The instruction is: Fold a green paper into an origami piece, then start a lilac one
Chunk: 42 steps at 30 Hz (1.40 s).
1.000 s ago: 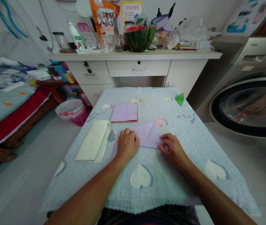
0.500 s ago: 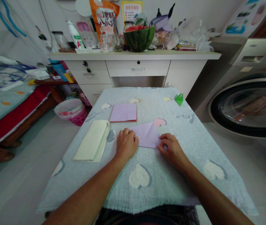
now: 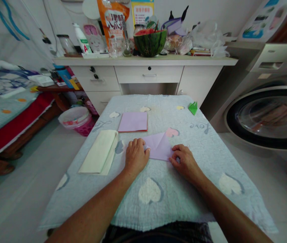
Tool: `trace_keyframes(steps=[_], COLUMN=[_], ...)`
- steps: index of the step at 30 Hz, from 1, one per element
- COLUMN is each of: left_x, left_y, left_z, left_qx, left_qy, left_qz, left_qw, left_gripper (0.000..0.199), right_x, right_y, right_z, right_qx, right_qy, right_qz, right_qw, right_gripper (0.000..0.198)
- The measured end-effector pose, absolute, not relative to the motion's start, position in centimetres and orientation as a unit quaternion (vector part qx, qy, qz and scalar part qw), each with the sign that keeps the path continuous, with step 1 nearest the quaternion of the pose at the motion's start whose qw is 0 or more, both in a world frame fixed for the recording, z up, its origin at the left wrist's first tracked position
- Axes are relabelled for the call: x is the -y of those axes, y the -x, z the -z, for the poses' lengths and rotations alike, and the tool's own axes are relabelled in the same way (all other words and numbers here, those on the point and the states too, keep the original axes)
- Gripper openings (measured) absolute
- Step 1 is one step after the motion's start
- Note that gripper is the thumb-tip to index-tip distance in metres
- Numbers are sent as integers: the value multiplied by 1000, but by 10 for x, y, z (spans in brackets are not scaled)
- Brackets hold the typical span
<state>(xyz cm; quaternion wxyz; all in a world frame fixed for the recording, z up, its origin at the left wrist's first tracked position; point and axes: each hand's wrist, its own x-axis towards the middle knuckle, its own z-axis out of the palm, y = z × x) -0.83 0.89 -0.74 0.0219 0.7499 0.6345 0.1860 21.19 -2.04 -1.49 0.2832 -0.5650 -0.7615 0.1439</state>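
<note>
A folded sheet of purple paper (image 3: 158, 145) lies on the cloth-covered table, with crease lines running across it. My left hand (image 3: 136, 155) grips its left end, fingers curled over the edge and thumb pointing right. At the lower right corner, my right hand (image 3: 184, 158) pinches the paper between thumb and fingers. Just behind, a stack of square paper (image 3: 132, 121) shows a purple top sheet and a red edge beneath. A folded pale yellow-green sheet (image 3: 99, 152) rests left of my left hand. Near the far right corner sits a small green folded paper piece (image 3: 192, 108).
A heart-patterned cloth (image 3: 184, 206) covers the table. Behind stands a white desk (image 3: 148, 61) bearing a cut watermelon (image 3: 150, 43), jars and bags. A washing machine (image 3: 267, 114) is at right; a pink bin (image 3: 79, 121) and a bed (image 3: 11, 111) are at left.
</note>
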Motion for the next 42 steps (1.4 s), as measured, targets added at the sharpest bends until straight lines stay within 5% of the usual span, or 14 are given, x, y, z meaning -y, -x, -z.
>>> trace_keyframes(steps=[13, 42], left_x=[-3, 11], left_y=[3, -10], left_z=[3, -5], left_qx=[-617, -549], left_qy=[-769, -827], left_qz=[-167, -119], left_qw=[10, -10], left_gripper=[5, 28], right_x=[21, 23], right_y=[-212, -214], right_z=[15, 14], right_qx=[761, 735], right_qy=[569, 617], right_qz=[-138, -115], right_qw=[279, 258], right_gripper=[14, 15])
